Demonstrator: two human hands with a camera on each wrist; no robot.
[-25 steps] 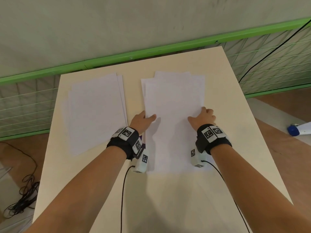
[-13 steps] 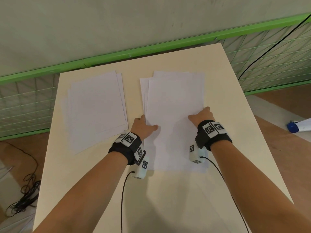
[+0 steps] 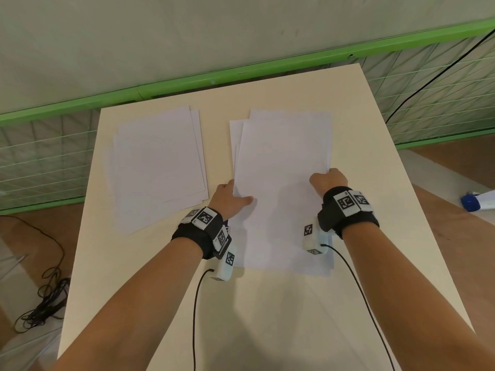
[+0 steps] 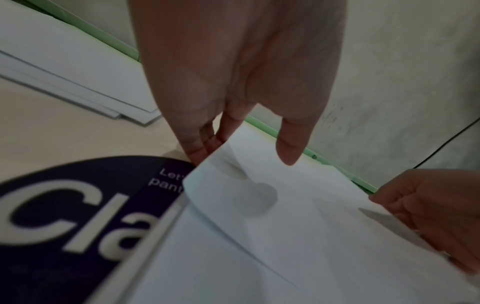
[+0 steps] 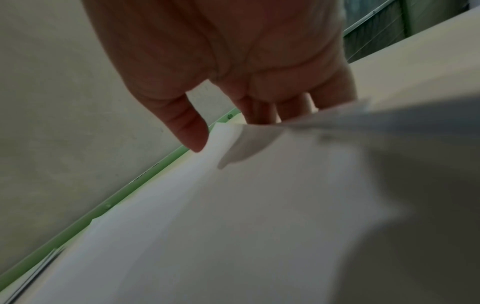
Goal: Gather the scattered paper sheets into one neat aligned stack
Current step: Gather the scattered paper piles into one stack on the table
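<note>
The fingers of the left hand [image 3: 229, 200] and right hand [image 3: 329, 180] pinch the side edges of the top paper sheet [image 3: 281, 183] above the right pile [image 3: 316, 266]

Both forearms reach forward side by side, each wrist in a black band. The left hand [image 3: 230, 200] lies thumb on top, fingers tucked under a paper edge; the right hand [image 3: 328, 180] pinches likewise, thumb above, fingers below
</note>
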